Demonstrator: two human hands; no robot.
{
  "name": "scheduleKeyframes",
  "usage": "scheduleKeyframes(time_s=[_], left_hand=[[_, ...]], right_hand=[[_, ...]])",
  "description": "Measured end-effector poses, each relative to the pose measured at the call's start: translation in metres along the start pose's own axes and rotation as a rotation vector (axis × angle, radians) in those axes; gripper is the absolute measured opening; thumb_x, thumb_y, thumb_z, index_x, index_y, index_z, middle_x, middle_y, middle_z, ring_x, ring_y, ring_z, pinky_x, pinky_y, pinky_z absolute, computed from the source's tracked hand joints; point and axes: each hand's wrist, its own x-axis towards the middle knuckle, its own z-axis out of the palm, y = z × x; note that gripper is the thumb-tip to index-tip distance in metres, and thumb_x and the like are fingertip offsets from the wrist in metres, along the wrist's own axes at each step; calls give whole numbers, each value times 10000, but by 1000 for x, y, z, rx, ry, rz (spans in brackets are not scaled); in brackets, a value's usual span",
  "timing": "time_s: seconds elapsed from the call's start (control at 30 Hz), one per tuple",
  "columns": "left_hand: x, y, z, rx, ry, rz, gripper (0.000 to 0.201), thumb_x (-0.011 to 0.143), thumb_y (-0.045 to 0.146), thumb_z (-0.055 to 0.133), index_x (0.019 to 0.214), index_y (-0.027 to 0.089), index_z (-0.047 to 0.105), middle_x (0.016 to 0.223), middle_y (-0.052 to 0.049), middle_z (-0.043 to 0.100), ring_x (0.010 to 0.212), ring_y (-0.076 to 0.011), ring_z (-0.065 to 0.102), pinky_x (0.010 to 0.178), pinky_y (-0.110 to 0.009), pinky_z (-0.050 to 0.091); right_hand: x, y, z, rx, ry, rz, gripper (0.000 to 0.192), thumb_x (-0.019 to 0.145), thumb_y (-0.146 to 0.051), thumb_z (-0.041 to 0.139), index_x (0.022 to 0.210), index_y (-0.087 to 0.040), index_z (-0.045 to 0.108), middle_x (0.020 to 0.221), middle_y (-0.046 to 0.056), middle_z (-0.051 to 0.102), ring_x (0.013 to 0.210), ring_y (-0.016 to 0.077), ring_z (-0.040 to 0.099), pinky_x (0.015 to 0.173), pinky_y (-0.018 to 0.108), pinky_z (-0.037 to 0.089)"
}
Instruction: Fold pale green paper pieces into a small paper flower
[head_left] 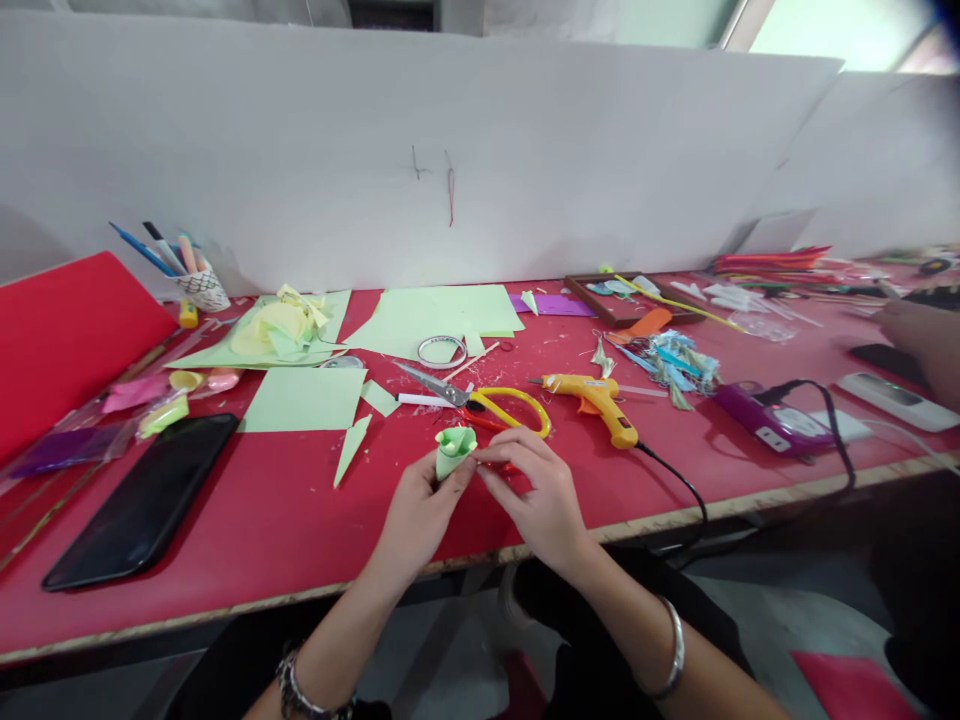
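Observation:
A small rolled cone of light green paper [454, 452], with crumpled paper in its open top, stands upright in my left hand [426, 505], whose thumb and fingers are closed around it. My right hand [536, 488] is beside it, thumb and forefinger pinched together close to my left thumb tip; what lies between them is too small to make out. Just beyond my hands are scissors [517, 405] with yellow handles and a white pen [424, 400]. A flat folded piece of green paper [351, 450] lies to the left. To the right is a yellow glue gun [592, 398].
Green paper sheets [300, 402] and a tape roll [442, 351] lie behind. A black phone [146, 500] is at the left, a pen cup [202, 288] farther back. Blue tassels [679, 362] and a purple power strip [776, 418] sit right. Another person's hand [922, 340] shows at the right edge.

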Motion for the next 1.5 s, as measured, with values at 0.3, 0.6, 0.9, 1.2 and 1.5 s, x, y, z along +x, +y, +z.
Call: scheduleKeyframes(time_s=[0.3,0.6,0.9,1.2,1.5], left_hand=[[1,0,-6,118,66,29,315,737,443,521,709,135,581,638,9,551,640,-137,475,586,-214,370],[1,-3,-5,87,-9,6,304,711,417,557,782,130,625,650,3,568,633,-139,484,578,-221,372],[-1,3,-2,-5,-12,-32,326,707,441,550,734,126,630,613,12,542,611,-127,460,579,-221,366],[-1,1,-1,-94,-9,-66,354,694,470,575,759,129,646,636,2,557,670,-145,481,632,-230,376],[-2,-1,0,-113,-8,-123,394,641,507,608,668,114,606,559,18,487,552,-103,416,540,-216,353]], right_hand=[[2,-3,-1,110,58,90,105,790,-158,509,794,-201,605,786,33,591,744,141,559,674,256,461],[2,-2,-2,306,49,220,64,754,-170,562,781,-196,614,767,16,603,725,127,561,646,227,454],[2,-2,0,402,4,243,115,769,-163,540,803,-213,638,809,21,593,765,131,566,653,241,465],[2,-2,1,371,13,214,96,749,-149,559,782,-211,625,794,21,556,750,134,541,633,250,450],[1,0,2,367,20,215,84,755,-159,551,784,-207,613,788,21,551,753,136,536,655,262,460]])
